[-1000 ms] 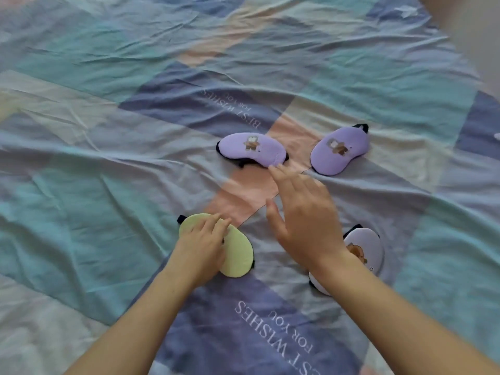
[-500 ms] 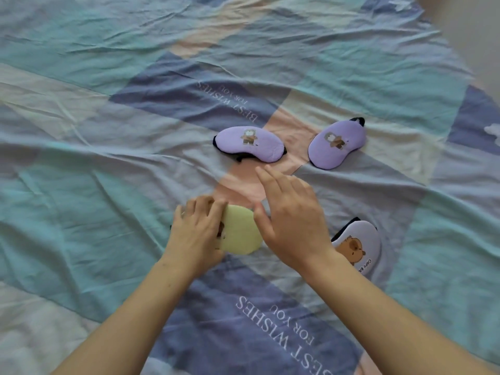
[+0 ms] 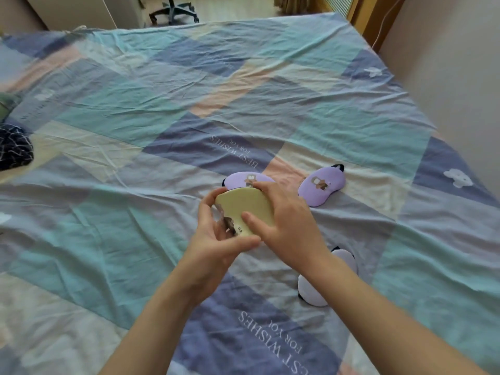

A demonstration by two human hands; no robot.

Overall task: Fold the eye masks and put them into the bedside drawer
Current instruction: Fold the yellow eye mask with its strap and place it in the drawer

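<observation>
the bedsheet (image 3: 113, 125) carries white print reading "best wishes for you" twice, upside down to the camera: once on a dark blue patch near the purple masks, once on the blue patch between the forearms. small print on the yellow eye mask (image 3: 243, 209) is unreadable.

Wrinkled matt cotton-like sheet (image 3: 108, 136) covers the bed; the yellow eye mask (image 3: 244, 209) looks soft, smooth, matt cloth, as do the two purple masks (image 3: 322, 188) farther off
</observation>
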